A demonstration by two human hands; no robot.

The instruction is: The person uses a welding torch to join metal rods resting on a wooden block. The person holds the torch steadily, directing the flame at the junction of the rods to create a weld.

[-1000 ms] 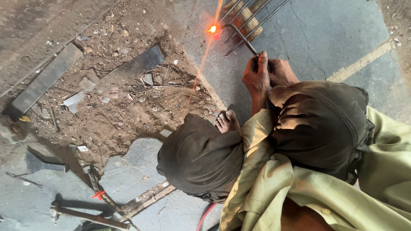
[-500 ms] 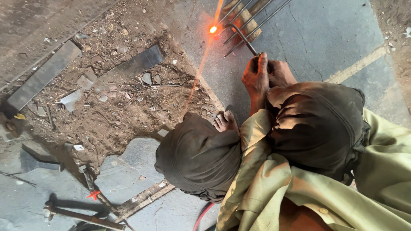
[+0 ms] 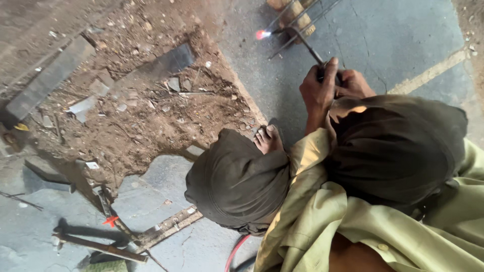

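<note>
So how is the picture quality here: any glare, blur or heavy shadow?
Head view: even daylight, mostly sharp; the glowing torch tip blooms into a small overexposed spot; both hands are clear; tools at lower left cast soft shadows; the dark trousers lose detail.

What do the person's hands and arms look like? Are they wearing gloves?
No gloves: both the left hand and the right hand are bare, with no rings or watch visible. The forearms look uncovered. A loose, pale yellow-green shirt with a small button hangs lower down.
</note>
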